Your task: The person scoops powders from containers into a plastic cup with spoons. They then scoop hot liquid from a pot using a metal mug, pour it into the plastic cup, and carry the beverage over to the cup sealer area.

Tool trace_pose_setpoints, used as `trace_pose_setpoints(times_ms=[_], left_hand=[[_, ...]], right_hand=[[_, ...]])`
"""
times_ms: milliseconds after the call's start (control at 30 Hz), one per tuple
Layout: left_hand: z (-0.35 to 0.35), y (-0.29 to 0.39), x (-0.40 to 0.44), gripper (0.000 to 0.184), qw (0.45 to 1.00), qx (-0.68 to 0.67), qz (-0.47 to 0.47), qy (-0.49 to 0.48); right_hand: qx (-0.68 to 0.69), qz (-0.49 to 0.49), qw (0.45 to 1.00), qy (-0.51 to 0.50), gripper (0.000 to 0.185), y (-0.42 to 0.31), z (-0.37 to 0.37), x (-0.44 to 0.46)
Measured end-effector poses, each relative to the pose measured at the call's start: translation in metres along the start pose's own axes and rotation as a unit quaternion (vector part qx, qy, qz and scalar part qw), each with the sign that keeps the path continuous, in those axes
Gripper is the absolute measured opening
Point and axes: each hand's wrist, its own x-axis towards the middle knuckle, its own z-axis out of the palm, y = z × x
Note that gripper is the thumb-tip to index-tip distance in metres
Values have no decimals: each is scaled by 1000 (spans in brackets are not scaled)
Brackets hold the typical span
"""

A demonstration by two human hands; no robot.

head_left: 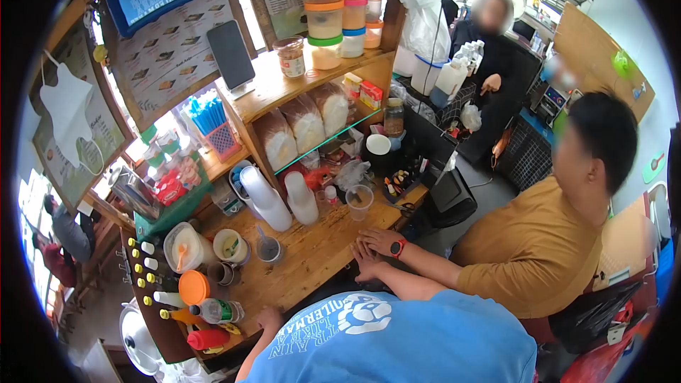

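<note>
My left hand rests at the front edge of the wooden counter; it appears to hold nothing, with its fingers on the wood. Farther right, my right hand lies on the same edge, fingers stretched out. A co-worker's hand, with a red-rimmed watch at the wrist, lies right beside it. Beyond these hands stands a clear plastic cup. A small container with dark contents and a spoon stands in the middle of the counter. Nearer my left hand are a clear bottle and a red bottle.
Stacked cups stand at the back. Above them, a shelf bears lidded tubs and a phone. White tubs and an orange lid sit left. The co-worker stands close at my right; another person sits behind.
</note>
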Motion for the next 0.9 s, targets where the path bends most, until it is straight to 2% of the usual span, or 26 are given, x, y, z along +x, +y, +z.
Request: trace_pose_setpoints(times_ms=[167, 233, 300, 367, 467, 567, 600, 733, 833, 900], left_hand=[[12, -4, 7, 42, 1000, -10, -8, -5], [9, -2, 9, 41, 1000, -13, 0, -6], [-2, 1, -2, 39, 1000, -23, 1, 7], [2, 2, 3, 39, 1000, -26, -13, 3], [11, 7, 18, 40, 1000, -22, -8, 17], [24, -8, 11, 42, 1000, -9, 10, 8], [18, -5, 10, 43, 1000, -12, 24, 2], [28, -5, 18, 39, 999, -19, -13, 23], [23, -2, 14, 37, 999, -37, -24, 15], [26, -3, 17, 36, 999, -37, -18, 19]], right_hand=[[-25, 72, 993, -87, 125, -26, -18, 7], [2, 109, 987, -121, 114, -41, -27, 19], [33, 6, 992, -124, 93, -54, -41, 23], [88, -65, 986, 127, 65, -74, -40, 8], [98, -88, 980, 153, 61, -89, -53, 15], [42, -94, 991, 88, 50, -92, -39, 9], [16, -85, 996, 27, 53, -91, -37, 4], [12, -84, 995, 58, 54, -95, -30, -2], [26, -55, 998, 26, 59, -95, -35, 0], [29, -69, 997, 15, 63, -92, -35, 3]])
